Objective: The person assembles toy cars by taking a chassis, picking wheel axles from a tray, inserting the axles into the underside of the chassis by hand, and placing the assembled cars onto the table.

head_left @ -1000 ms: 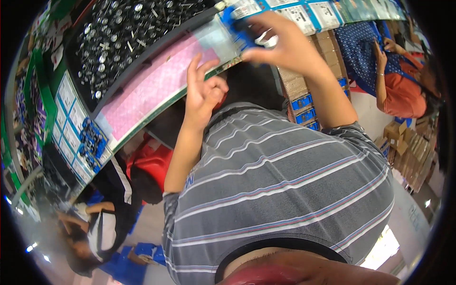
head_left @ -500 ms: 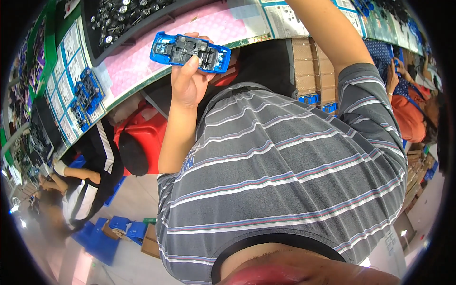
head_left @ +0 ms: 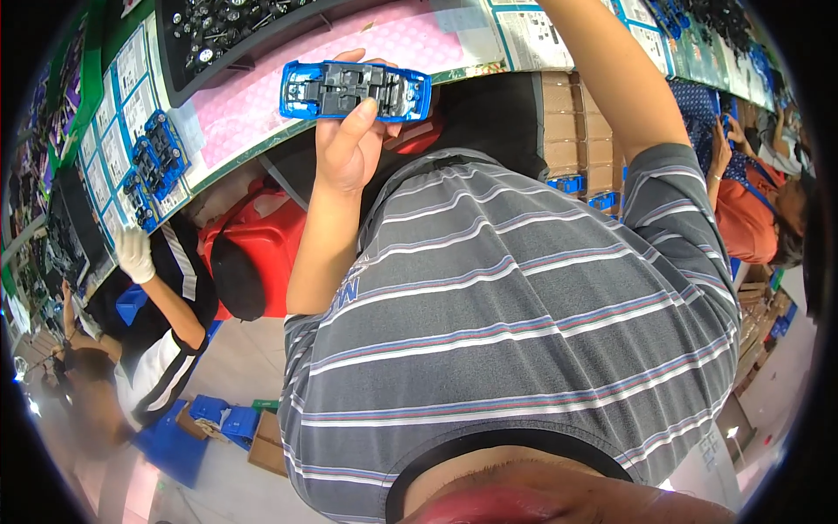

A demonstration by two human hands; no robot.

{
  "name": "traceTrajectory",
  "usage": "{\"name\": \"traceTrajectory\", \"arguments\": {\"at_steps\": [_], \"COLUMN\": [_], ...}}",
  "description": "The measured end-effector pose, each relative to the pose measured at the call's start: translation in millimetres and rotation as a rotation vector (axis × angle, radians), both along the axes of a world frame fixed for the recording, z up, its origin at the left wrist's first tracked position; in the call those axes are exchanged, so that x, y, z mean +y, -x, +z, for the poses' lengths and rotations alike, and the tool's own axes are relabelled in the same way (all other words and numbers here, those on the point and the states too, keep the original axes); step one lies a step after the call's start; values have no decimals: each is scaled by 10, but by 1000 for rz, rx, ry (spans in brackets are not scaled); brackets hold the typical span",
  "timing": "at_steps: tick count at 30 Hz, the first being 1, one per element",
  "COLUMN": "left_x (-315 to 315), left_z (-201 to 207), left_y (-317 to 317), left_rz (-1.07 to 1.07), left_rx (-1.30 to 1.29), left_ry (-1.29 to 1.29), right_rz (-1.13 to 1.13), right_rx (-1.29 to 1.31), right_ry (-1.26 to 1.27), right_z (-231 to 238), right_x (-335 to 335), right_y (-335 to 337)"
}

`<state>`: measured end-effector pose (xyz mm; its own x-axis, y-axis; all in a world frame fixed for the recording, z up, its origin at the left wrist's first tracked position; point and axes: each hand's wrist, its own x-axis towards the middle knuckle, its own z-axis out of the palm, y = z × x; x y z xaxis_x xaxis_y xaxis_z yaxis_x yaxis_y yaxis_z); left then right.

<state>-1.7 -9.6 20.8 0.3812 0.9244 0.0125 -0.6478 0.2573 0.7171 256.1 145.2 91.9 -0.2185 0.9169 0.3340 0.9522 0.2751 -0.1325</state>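
Note:
My left hand (head_left: 347,148) grips a blue toy car body (head_left: 356,91) above the front edge of the workbench. The car's open side faces up and shows a black and grey interior. My thumb presses on its near side, and the other fingers reach behind and under it. My right arm (head_left: 615,83) stretches up and away past the top edge of the picture, so my right hand is out of sight.
A dark tray (head_left: 262,48) of small black and shiny parts stands on a pink bubble-patterned mat (head_left: 397,42). More blue car bodies (head_left: 160,157) lie on the bench at left, near a co-worker's gloved hand (head_left: 134,254). Cardboard boxes (head_left: 563,122) sit below the bench.
The car body in my left hand has turned slightly and lies more level across the picture. At left, the co-worker's gloved hand has risen toward the bench edge.

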Motion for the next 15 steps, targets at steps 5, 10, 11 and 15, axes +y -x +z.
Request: {"name": "traceTrajectory", "arguments": {"at_steps": [5, 10, 11, 15], "left_x": [29, 22, 24, 22], "left_z": [-51, 23, 29, 27], "left_y": [-10, -38, -36, -1], "left_rz": [-23, -34, -31, -24], "left_rx": [87, 153, 171, 132], "left_ry": [-30, -25, -29, -24], "right_rz": [61, 99, 102, 18], "right_rx": [239, 276, 277, 535], "right_ry": [-59, -267, -266, -108], "right_z": [-173, -238, -202, 70], "right_x": [-23, 6, -22, -425], "right_y": [-141, -201, -184, -122]}}
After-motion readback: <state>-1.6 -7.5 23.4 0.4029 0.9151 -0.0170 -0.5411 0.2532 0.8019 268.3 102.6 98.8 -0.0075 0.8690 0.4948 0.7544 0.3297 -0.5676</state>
